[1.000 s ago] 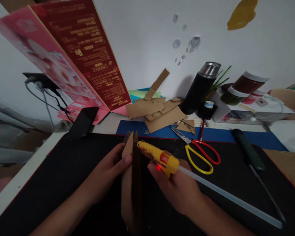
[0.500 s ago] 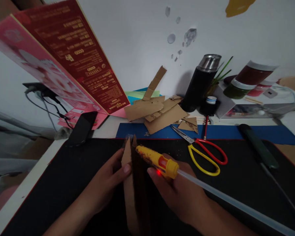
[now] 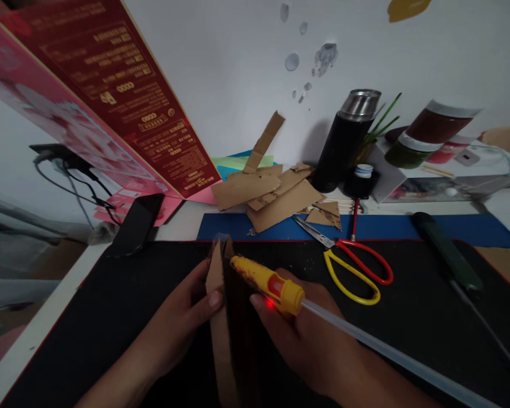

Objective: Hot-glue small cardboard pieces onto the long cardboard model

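My left hand (image 3: pixel 191 309) grips a folded cardboard piece (image 3: pixel 221 334) that stands on edge, thumb on its near face and fingers behind it. A scrap of clear film or tape shows at its top. In my right hand (image 3: pixel 306 323) is a yellow hot glue gun (image 3: pixel 263 280), its red light lit. A long translucent glue stick (image 3: pixel 382 345) sticks out of its back toward the lower right. The gun's nozzle is at the cardboard's upper right side; whether it touches, I cannot tell. The trigger fingers are hidden.
Scissors (image 3: pixel 335 243) with red and yellow handles lie right of my hands. Cardboard scraps (image 3: pixel 272 192) are piled behind. A black thermos (image 3: pixel 344 141), paint jars (image 3: pixel 433 130) and a dark-green-handled tool (image 3: pixel 448 249) stand or lie at right. A phone (image 3: pixel 138 221) and a tall red-pink box (image 3: pixel 123 96) are at left.
The glue gun's nozzle and my right hand have shifted slightly left with the cardboard. The camera view has also moved a little. Both holds are the same.
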{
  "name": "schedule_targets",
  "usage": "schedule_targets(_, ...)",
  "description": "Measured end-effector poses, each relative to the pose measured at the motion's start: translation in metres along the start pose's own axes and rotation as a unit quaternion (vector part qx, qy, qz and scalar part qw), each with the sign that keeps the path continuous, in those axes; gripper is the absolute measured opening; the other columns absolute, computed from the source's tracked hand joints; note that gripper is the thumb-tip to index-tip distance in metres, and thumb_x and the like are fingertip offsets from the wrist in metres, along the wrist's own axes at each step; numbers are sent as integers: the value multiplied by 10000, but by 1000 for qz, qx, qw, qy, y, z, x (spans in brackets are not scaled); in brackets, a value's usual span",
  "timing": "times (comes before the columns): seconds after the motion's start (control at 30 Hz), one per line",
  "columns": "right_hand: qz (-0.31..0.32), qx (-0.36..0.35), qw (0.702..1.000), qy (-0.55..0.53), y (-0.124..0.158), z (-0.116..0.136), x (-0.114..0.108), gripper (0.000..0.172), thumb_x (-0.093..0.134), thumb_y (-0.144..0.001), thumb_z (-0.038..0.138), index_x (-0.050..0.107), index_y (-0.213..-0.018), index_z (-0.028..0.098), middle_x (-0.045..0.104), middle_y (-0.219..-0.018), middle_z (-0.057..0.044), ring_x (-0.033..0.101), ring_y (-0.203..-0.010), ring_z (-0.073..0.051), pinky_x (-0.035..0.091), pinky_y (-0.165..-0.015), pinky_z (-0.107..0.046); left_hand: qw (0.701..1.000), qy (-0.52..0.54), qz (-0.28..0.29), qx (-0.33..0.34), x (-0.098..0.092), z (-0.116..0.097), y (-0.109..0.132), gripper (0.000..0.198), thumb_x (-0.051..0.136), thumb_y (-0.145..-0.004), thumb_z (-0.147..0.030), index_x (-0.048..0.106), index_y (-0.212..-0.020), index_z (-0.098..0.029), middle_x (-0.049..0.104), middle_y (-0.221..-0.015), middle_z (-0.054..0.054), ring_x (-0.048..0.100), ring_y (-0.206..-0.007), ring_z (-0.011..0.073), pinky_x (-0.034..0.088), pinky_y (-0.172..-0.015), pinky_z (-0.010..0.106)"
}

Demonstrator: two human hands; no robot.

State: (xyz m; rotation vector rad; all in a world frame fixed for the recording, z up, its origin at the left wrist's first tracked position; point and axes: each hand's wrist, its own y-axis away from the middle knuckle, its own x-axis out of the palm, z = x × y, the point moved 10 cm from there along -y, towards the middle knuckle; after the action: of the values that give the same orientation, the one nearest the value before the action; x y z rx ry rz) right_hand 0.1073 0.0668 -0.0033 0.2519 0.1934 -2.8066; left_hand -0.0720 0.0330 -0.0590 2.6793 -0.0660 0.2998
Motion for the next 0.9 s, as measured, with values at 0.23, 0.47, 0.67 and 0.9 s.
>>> schedule_targets(0.23,56,-11,985,164,1,4,11,253,542,-1041,417,681,-943,230,717,-741,-29,689,-637,-203,453,-586,-292,1000,-26,-4,12,0,-3,0,838,865,-769,-631,597,-1453,-227,731,-1359,151,703,-1217,388,588,-929,409)
schedule_targets(0.47,65,1,980,187,2,4,12,300,492,-1050,455,652,-930,231,712,-756,-24,703,-657,-200,477,-608,-287,1000,-18,2,11,-4,3,0,844,849,-799,-613,566,-1501,-238,712,-1400,155,692,-1246,394,591,-933,409)
schedule_targets(0.67,60,14,978,197,2,1,11,321,481,-1043,469,647,-917,224,704,-737,-23,691,-626,-202,441,-570,-291,1000,-24,3,16,-5,1,1,830,849,-793,-621,588,-1482,-240,711,-1410,144,687,-1259,390,591,-942,398)
schedule_targets(0.9,53,9,977,207,3,3,10,326,481,-1051,470,669,-946,224,715,-754,-22,716,-659,-210,428,-590,-302,1000,-21,11,16,-3,1,-1,858,844,-802,-615,551,-1525,-258,672,-1476,145,642,-1331,410,567,-1034,437)
